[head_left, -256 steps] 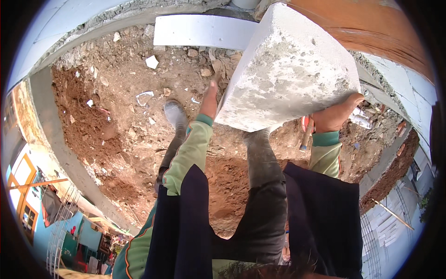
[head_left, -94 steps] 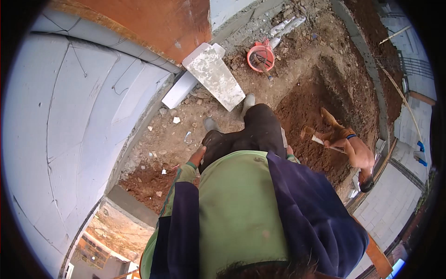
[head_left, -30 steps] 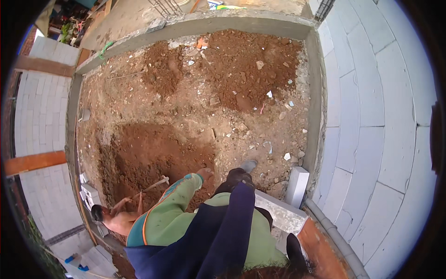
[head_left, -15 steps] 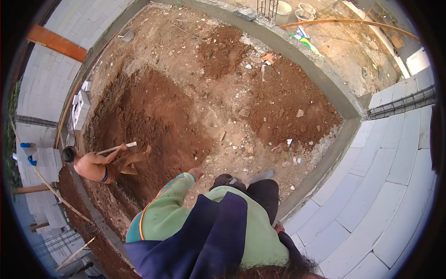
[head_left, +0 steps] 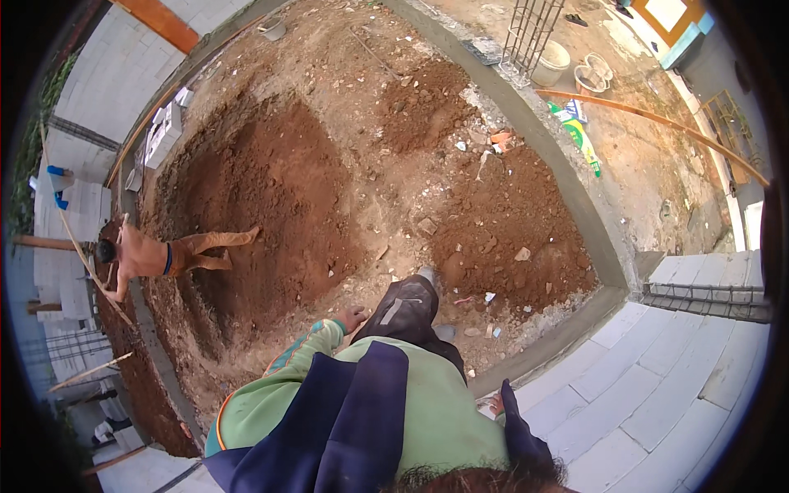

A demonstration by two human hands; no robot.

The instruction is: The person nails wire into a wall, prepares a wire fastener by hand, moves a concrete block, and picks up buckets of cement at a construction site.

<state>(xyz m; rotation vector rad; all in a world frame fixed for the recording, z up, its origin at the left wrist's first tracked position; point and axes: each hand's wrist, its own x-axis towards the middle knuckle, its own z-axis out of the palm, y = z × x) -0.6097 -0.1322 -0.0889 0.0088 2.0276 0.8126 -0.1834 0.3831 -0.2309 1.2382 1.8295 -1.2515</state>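
My left hand (head_left: pixel 352 318) hangs beside my dark trousers (head_left: pixel 399 316), below a light green sleeve, with loosely spread fingers and nothing in them. My right hand (head_left: pixel 496 404) is close to the pale block wall (head_left: pixel 625 394), partly covered by dark blue cloth (head_left: pixel 526 427). Its fingers are too hidden to read. Under me lies stony, trodden soil (head_left: pixel 370 271), and one of my shoes (head_left: pixel 426 274) shows ahead on it.
On the left a co-worker (head_left: pixel 148 249) bends beside a dug hollow (head_left: pixel 271 189). A loose soil heap (head_left: pixel 509 222) lies ahead, bordered by a concrete beam (head_left: pixel 567 172). Beyond stand upright rebar (head_left: pixel 530 37) and a bucket (head_left: pixel 551 64). White blocks (head_left: pixel 164 135) are stacked left.
The view has turned, and one leg now reaches further forward. My left hand has come nearer my thigh. The co-worker has leaned over leftward; the long-handled tool they held no longer shows.
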